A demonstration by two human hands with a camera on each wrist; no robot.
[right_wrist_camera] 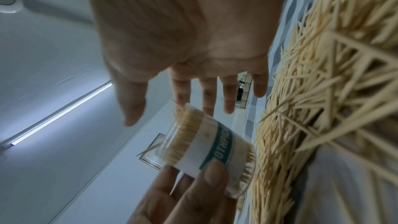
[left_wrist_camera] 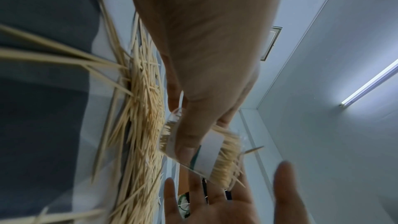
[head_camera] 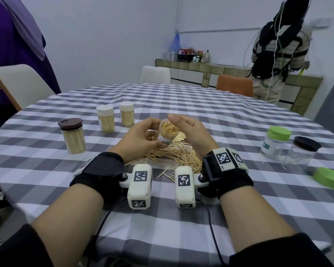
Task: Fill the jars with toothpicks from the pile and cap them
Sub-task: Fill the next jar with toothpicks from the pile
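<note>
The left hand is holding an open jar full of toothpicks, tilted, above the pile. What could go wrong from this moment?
1. The jar is tilted and uncapped in the left hand; toothpicks already stick out past its rim, so some may slide out onto the pile.
2. The open right hand is near the mouth; a tap could bend or scatter the protruding tips.
3. Protruding tips may stop the green lid from seating.

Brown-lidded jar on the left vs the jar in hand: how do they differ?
The brown-lidded jar is capped; the held jar is open, toothpicks poking out. The brown-lidded jar stands upright on the table; the held jar is tilted in the left hand. Only the held jar shows a label. Both are clear and nearly full.
</note>
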